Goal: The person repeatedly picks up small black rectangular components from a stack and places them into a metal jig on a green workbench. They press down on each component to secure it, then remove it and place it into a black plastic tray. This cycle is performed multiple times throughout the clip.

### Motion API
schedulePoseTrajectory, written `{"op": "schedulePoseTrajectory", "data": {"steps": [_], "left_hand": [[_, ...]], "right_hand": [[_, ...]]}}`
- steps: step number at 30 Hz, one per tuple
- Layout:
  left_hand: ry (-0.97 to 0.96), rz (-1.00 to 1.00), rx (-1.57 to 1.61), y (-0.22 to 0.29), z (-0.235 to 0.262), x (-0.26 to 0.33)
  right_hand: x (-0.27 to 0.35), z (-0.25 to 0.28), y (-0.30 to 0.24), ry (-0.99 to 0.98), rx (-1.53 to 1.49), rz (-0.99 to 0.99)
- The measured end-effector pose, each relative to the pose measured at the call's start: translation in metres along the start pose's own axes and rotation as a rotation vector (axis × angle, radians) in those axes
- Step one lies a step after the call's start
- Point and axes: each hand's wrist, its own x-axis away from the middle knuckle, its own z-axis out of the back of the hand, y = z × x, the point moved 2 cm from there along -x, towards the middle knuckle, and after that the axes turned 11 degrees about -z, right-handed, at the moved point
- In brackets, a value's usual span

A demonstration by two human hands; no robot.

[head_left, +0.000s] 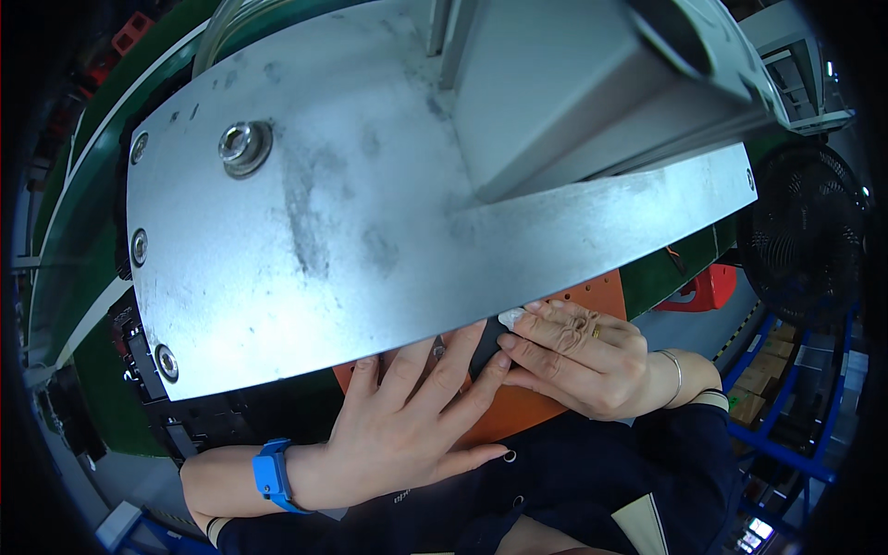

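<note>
From the head view, I look down on my left hand (407,416) and right hand (587,365), working close together beside the near edge of a big metal plate (305,222). The dark piece (487,344) lies between them over the orange board (504,414), toward the board's near edge; its far end is lost beneath the plate, so I cannot tell its full shape.

The fingers of my left hand are spread apart, the forefinger lying along the dark piece and the thumb pointing out toward my body. The fingers of my right hand are pinched together on a small white scrap (511,318), right by the plate's edge; I cannot tell whether it is cloth or film.

To do this well, I judge, the left forefinger should press flat and evenly so the piece cannot slide on the board, while the right pinch stays light and low. The plate hangs over my fingertips and hides them partly, so small, slow movements suit best, with knuckles clear of its rim.
</note>
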Motion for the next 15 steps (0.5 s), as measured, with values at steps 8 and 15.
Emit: {"op": "schedulePoseTrajectory", "data": {"steps": [8, 15], "left_hand": [[0.009, 0.0, 0.03, -0.0007, 0.0002, 0.0006], [0.018, -0.003, 0.048, -0.0008, -0.001, 0.0016]], "right_hand": [[-0.0006, -0.0002, -0.0003, 0.003, 0.0, 0.015], [-0.0001, -0.0003, 0.0002, 0.004, -0.02, 0.019]]}}
